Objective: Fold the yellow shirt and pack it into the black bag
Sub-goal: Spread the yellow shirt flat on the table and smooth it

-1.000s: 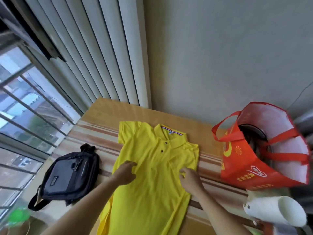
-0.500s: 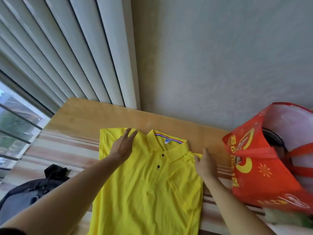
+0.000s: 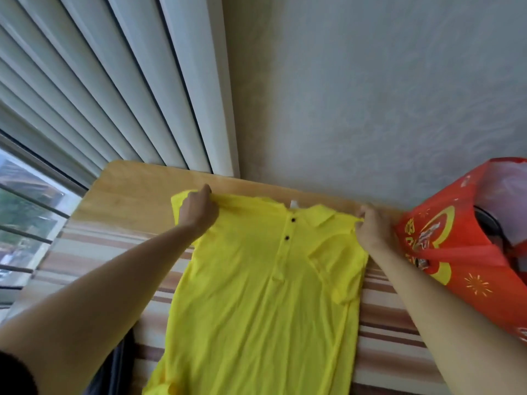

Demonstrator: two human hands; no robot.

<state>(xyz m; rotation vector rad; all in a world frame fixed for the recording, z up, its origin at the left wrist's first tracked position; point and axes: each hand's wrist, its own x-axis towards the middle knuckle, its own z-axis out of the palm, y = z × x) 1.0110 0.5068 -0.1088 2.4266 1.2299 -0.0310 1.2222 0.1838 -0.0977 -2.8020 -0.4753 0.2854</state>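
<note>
Shirt (image 3: 265, 295) lies face up, left hand (image 3: 196, 209) and right hand (image 3: 370, 229) each pinching a shoulder, probably to pull it flat for folding.

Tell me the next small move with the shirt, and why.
Probably lift both shoulders and bring them toward the hem. The left hand and right hand each pinch a shoulder of the yellow shirt, which lies flat, button side up, on the striped table, its right sleeve already tucked in.
</note>
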